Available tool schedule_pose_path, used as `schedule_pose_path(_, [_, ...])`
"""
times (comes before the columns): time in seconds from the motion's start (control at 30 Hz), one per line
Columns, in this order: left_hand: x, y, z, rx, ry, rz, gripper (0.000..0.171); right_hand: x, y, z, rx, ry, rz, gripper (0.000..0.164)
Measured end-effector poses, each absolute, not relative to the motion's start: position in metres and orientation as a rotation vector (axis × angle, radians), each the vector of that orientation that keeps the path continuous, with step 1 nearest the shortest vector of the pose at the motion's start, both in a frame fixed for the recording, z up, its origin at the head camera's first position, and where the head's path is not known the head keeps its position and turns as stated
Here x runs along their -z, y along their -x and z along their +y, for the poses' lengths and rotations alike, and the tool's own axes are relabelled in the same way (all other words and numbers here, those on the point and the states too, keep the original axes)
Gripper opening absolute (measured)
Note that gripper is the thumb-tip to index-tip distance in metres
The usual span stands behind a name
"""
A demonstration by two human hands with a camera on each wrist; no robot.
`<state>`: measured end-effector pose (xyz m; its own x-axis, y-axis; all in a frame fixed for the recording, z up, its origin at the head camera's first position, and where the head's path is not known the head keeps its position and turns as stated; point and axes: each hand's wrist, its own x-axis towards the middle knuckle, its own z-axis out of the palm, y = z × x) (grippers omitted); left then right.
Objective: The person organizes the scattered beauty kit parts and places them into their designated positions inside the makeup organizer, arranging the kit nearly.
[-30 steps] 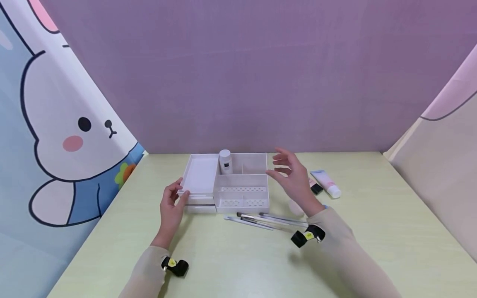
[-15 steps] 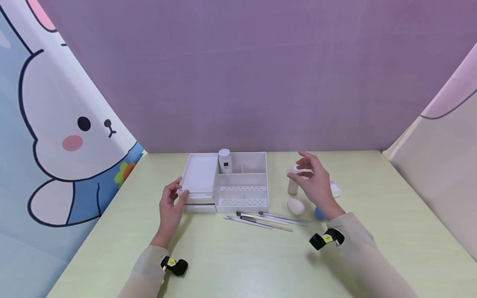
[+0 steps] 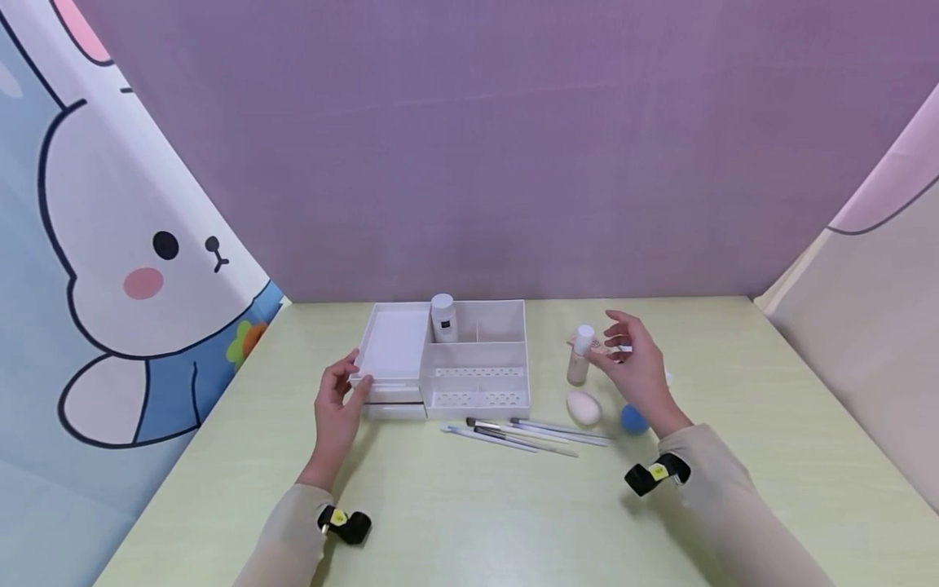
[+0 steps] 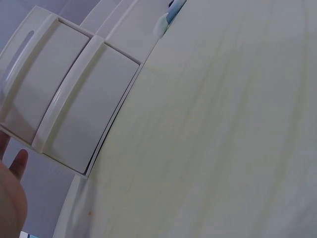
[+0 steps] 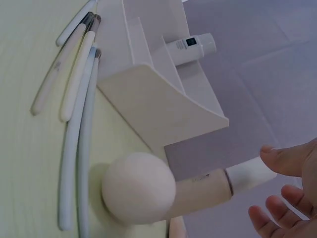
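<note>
My left hand (image 3: pixel 339 408) rests at the front left corner of a white desktop organizer (image 3: pixel 477 355), thumb near the top front edge and fingers along the side. In the left wrist view, fingertips (image 4: pixel 19 163) show beside its drawer fronts (image 4: pixel 89 104). My right hand (image 3: pixel 637 371) is beside a beige foundation bottle (image 3: pixel 578 367) that stands upright with a white cap. In the right wrist view, thumb and fingers are spread about the bottle's cap (image 5: pixel 250 174), without a visible grip. A pale egg-shaped makeup sponge (image 3: pixel 584 408) lies in front of the bottle.
A white-capped bottle (image 3: pixel 443 319) stands in the organizer's back compartment. Several makeup brushes (image 3: pixel 524 435) lie in front of it. A blue round item (image 3: pixel 633 419) sits under the right wrist. Something pinkish (image 3: pixel 572 340) lies behind the foundation bottle. A purple backdrop (image 3: pixel 513 163) rises behind.
My right hand has moved from the organizer's right side rightward and a little nearer, to the foundation bottle, uncovering the sponge and bottle. My left hand has stayed at the organizer's corner.
</note>
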<state>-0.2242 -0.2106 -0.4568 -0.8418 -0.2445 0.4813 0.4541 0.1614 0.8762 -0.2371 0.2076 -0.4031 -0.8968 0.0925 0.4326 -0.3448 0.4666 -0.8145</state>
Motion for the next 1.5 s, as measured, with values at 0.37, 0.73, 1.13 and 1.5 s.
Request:
schedule_pose_path(0.37, [0.456, 0.223, -0.210, 1.724, 0.178, -1.936, 0.024, 0.425, 0.249, 0.211, -1.498, -0.229, -2.377, 0.064])
schedule_pose_path(0.73, [0.457, 0.224, -0.210, 1.726, 0.187, -1.919, 0.023, 0.429, 0.256, 0.202, -1.544, -0.221, -2.361, 0.058])
schedule_pose_path(1.13, [0.458, 0.224, -0.211, 1.741, 0.173, -1.932, 0.023, 0.429, 0.260, 0.196, -1.552, -0.194, -2.369, 0.056])
schedule_pose_path(1.5, [0.430, 0.208, -0.201, 1.747, 0.161, -1.971, 0.024, 0.430, 0.262, 0.198, -1.516, -0.174, -2.413, 0.054])
